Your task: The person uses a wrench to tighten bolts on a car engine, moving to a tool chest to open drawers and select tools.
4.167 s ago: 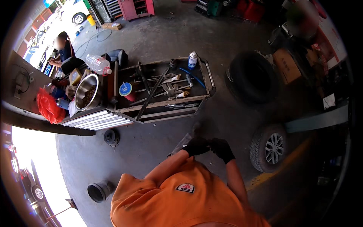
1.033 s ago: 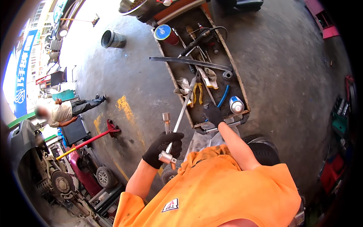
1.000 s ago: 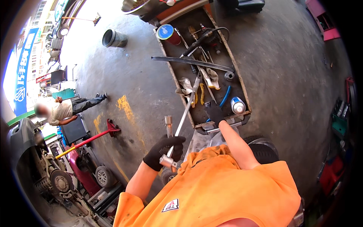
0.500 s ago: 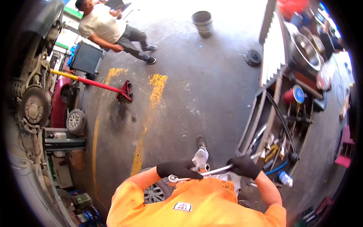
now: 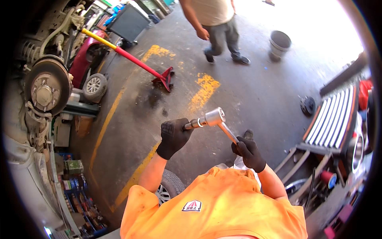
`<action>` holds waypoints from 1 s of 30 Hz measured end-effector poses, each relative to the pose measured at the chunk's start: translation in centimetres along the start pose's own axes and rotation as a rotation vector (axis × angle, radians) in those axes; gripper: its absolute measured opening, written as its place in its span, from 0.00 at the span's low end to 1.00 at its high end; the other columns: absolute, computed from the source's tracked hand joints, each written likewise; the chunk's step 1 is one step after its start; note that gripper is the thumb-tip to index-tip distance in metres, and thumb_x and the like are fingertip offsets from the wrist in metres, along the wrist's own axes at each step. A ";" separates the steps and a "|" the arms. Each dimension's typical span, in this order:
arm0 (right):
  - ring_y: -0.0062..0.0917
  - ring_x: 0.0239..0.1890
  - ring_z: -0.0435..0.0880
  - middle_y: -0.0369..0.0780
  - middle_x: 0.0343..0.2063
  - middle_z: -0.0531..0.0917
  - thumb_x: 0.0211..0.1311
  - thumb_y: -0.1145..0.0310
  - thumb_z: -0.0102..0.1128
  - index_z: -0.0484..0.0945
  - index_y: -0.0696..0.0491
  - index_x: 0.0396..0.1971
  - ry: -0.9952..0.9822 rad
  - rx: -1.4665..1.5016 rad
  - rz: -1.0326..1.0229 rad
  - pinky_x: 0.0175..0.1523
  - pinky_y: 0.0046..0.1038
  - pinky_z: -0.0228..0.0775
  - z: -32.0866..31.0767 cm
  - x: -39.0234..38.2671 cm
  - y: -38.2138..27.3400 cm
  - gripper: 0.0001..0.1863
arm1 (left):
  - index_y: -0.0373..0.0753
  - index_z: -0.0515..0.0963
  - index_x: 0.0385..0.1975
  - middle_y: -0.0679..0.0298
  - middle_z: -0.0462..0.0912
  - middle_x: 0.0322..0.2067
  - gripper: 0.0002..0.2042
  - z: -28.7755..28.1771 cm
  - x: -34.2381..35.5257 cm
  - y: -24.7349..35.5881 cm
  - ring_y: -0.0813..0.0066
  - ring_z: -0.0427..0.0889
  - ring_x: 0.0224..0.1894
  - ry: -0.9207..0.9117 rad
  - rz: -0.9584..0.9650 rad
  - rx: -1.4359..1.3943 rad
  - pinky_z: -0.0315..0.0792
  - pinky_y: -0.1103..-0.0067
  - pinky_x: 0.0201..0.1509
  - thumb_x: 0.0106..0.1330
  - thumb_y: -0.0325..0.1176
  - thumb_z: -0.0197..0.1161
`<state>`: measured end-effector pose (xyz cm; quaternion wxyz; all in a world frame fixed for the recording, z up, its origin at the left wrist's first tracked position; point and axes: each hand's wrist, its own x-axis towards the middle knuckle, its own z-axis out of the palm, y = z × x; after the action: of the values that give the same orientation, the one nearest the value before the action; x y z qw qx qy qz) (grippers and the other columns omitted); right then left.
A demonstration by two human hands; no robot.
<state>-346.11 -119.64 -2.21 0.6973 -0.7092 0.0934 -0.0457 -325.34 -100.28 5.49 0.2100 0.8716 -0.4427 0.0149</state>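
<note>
Wrench: a long silver metal ratchet wrench with a thick cylindrical head is held in the air in front of the person's chest, above the grey concrete floor; its head points up and away, its shaft slants down to the right.
Left hand: the left hand in a black work glove is clamped on the short stub that sticks out sideways from the wrench head, fingers wrapped round it.
Right hand: the right hand in a black work glove is closed round the lower end of the wrench shaft, just below and to the right of the head.
Body: an orange short-sleeved shirt fills the lower middle, both forearms rising from it.
Under the arms: a black tyre on a silver wheel lies on the floor just beside the left elbow.
Floor marks: worn yellow painted lines run across the concrete beyond the hands.
Left side: a bare rusty brake disc and hub on a raised car stands well apart from the hands; a red-handled floor jack with a yellow grip lies between it and the middle of the floor.
Far side: another person in a light top and grey trousers stands near a grey bucket.
Right side: a metal tool cart with a ribbed steel tray sits at the right edge.
</note>
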 end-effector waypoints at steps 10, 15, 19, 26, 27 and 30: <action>0.44 0.20 0.71 0.48 0.16 0.71 0.68 0.61 0.45 0.71 0.58 0.23 -0.181 -0.021 -0.072 0.29 0.37 0.62 -7.2 25.3 -3.8 0.17 | 0.31 0.73 0.24 0.50 0.65 0.15 0.12 -4.4 18.0 -6.8 0.65 0.63 0.16 0.012 -0.355 -0.113 0.61 0.71 0.22 0.59 0.36 0.63; 0.50 0.25 0.72 0.49 0.18 0.73 0.68 0.60 0.45 0.71 0.56 0.24 -0.207 -0.185 -0.177 0.30 0.42 0.62 -8.4 39.1 -2.5 0.17 | 0.31 0.75 0.22 0.49 0.68 0.16 0.14 -6.9 29.0 -13.4 0.57 0.67 0.19 -0.194 -0.541 -0.076 0.64 0.70 0.23 0.58 0.37 0.64; 0.50 0.23 0.73 0.50 0.16 0.73 0.67 0.57 0.47 0.71 0.55 0.24 -0.152 -0.176 -0.193 0.30 0.44 0.62 -8.1 50.4 0.3 0.18 | 0.32 0.76 0.22 0.47 0.70 0.18 0.13 -5.7 38.2 -22.6 0.51 0.68 0.19 -0.218 -0.440 -0.037 0.65 0.69 0.24 0.57 0.37 0.66; 0.50 0.24 0.74 0.51 0.16 0.73 0.66 0.59 0.48 0.74 0.54 0.26 -0.086 -0.121 -0.019 0.30 0.43 0.63 -11.2 69.5 -2.9 0.15 | 0.39 0.78 0.21 0.75 0.70 0.14 0.11 -6.6 60.3 -35.9 0.87 0.67 0.18 -0.830 -0.768 -0.316 0.59 0.82 0.22 0.57 0.39 0.68; 0.49 0.25 0.75 0.50 0.18 0.74 0.67 0.60 0.48 0.74 0.55 0.27 -0.054 -0.145 -0.114 0.30 0.43 0.63 -11.5 72.0 -2.9 0.15 | 0.41 0.73 0.13 0.75 0.66 0.11 0.14 -6.4 63.3 -37.1 0.89 0.63 0.14 -0.798 -0.786 -0.475 0.54 0.84 0.17 0.57 0.36 0.67; 0.47 0.27 0.76 0.50 0.21 0.76 0.67 0.58 0.47 0.74 0.56 0.31 -0.086 -0.043 -0.021 0.31 0.43 0.63 -13.1 79.6 -1.4 0.15 | 0.40 0.73 0.14 0.75 0.65 0.10 0.13 -6.1 72.7 -39.8 0.89 0.62 0.13 -0.914 -0.736 -0.527 0.54 0.84 0.16 0.58 0.34 0.65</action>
<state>-270.66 -148.14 -5.73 0.6848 -0.7262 0.0570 -0.0206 -249.20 -132.89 12.39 0.1986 0.8042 -0.1482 -0.5402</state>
